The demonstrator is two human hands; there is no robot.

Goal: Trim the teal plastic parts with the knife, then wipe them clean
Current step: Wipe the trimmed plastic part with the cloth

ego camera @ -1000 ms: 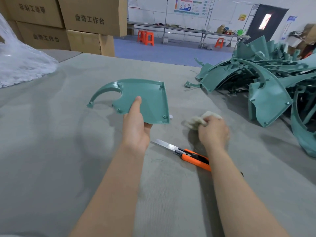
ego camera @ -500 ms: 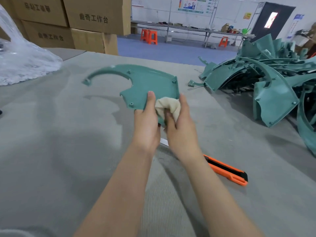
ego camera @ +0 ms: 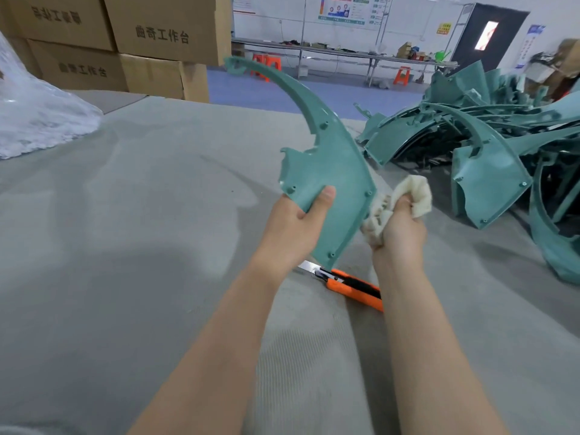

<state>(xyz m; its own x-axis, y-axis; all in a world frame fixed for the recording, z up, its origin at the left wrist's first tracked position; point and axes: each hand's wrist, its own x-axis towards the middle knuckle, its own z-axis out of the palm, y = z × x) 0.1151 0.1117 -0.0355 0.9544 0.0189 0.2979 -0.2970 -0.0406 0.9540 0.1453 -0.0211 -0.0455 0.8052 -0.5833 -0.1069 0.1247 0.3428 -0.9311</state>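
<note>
My left hand (ego camera: 298, 221) grips a teal plastic part (ego camera: 329, 171) by its lower left edge, thumb on its face. The part stands nearly upright above the table, its long curved arm pointing up and left. My right hand (ego camera: 400, 227) clutches a bunched cream cloth (ego camera: 408, 193) against the part's right edge. An orange utility knife (ego camera: 351, 285) with its blade out lies on the grey table (ego camera: 125, 246) below the part, partly hidden by my right forearm.
A pile of several teal plastic parts (ego camera: 489, 158) fills the table's right side. A clear plastic bag (ego camera: 34, 120) lies at the far left. Stacked cardboard boxes (ego camera: 131, 42) stand behind the table, with a workbench and orange stools beyond.
My left hand has turned the teal part from lying flat to nearly upright. My right hand took the cloth from the table to the part's face, then to its right edge.
</note>
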